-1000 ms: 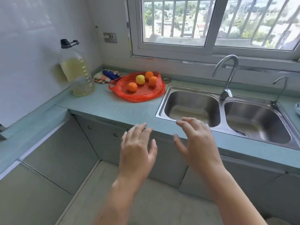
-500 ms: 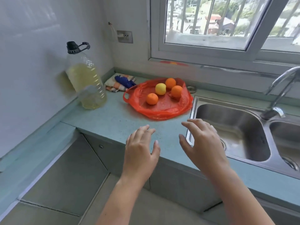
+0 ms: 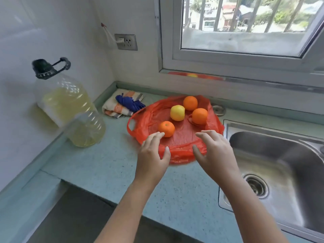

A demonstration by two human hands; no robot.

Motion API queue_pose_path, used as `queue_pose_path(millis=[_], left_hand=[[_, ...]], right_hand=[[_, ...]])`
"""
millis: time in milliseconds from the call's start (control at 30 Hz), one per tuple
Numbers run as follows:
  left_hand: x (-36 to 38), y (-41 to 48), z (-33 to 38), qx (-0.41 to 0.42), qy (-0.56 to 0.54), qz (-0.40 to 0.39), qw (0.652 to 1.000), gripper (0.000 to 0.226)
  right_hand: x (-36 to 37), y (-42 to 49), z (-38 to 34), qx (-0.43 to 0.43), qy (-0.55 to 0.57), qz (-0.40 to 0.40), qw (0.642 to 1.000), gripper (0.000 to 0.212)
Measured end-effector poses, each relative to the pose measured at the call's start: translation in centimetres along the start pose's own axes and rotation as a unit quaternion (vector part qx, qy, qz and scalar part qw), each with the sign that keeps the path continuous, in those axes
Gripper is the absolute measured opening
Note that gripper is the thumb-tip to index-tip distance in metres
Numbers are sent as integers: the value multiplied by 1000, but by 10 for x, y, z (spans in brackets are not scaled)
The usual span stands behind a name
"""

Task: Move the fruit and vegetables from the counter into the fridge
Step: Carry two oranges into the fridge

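Now 2 open hands (image 3: 182,155), 3 oranges (image 3: 166,129), 1 lemon (image 3: 177,112), red bag (image 3: 182,137)

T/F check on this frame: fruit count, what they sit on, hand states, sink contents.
1. Four fruits lie on the red plastic bag. True.
2. All four are orange. False: one is a yellow fruit; three are orange.
3. The left hand is open, fingertips at the nearest orange. True.
4. The right hand grips a fruit. False: it is open and holds nothing.
5. The sink holds fruit. False: no fruit shows in it.
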State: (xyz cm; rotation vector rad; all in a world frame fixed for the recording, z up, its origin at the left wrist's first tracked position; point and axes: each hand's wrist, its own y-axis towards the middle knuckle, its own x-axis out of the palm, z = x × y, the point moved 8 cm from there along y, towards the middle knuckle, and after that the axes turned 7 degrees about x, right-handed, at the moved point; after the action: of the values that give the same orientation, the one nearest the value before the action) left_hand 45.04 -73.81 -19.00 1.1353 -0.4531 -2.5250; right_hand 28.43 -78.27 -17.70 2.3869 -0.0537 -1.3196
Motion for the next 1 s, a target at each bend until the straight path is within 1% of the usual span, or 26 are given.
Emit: queue_pose_path(millis=[133,367,533,633,800,1000], left_hand=[[30,41,-29,-22,-2,-10,1000,42],[79,90,-79,-62,15,-49,997,41],[112,116,-110,-102,20,-90,990,50],[128,125,-126,-120,26,-111,986,54],[148,134,-143,-129,23,-134,982,60],[158,130,-157,-140,1,-146,979,63]], right_hand=[[31,47,31,15,-11,-29,999,33],[76,111,71,35,-25,-55,998,37],[109,148,104,70,-29,-93,993,41],[127,163,119,79,-22,-115,990,45],[149,182,133,80,-7,-119,990,49],[169,194,140,66,-18,-136,988,53]])
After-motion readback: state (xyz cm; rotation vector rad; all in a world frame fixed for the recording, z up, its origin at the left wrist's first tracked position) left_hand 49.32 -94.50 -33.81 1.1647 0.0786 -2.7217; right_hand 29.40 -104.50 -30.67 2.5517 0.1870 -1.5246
